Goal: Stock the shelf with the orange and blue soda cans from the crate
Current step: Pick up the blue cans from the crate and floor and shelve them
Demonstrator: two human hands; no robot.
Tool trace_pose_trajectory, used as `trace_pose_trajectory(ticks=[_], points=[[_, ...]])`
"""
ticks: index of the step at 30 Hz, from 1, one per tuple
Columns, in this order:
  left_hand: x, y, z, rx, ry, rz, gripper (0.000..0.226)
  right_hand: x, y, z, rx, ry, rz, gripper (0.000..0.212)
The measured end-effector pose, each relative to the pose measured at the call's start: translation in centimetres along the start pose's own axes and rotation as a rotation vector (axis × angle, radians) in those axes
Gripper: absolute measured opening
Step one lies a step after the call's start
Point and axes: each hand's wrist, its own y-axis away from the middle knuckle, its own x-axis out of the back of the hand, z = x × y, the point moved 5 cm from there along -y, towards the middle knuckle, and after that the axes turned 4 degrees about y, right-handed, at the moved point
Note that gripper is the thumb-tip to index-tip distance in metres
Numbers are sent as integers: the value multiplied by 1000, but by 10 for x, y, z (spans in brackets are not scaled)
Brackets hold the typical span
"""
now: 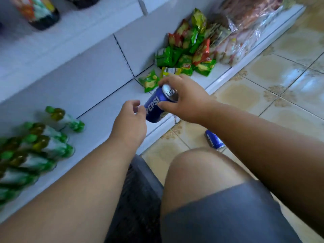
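Observation:
My right hand (pixel 185 100) grips a blue soda can (pixel 155 106) near its silver top, holding it tilted just above the front edge of the low white shelf (pixel 98 95). Close beside the can's left side hovers my left hand (pixel 130 120), fingers loosely curled and holding nothing; whether it touches the can I cannot tell. A second blue can (pixel 214 141) sits on the tiled floor beyond my knee, partly hidden by my right forearm. A dark crate (pixel 140 190) shows between my left arm and my leg; its contents are hidden. No orange can is in view.
Green-capped bottles (pixel 36 148) lie blurred on the shelf at the left. Green and red snack bags (pixel 185 55) are piled on the shelf at the right, with larger wrapped packs (pixel 245 23) behind them. Dark bottles (pixel 40 13) stand on the upper shelf.

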Motion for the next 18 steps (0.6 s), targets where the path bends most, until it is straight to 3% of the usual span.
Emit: trace_pose_trajectory(ticks=[6,10,18], points=[[112,78,-53,240,671,124,22,-11,33,-168,214,16,-165,45],[174,134,-78,294,1239,103,40,-28,65,-267,340,-6,-223,43],[273,209,-122,187,1598,262,38,-96,131,-395,562,59,-198,51]])
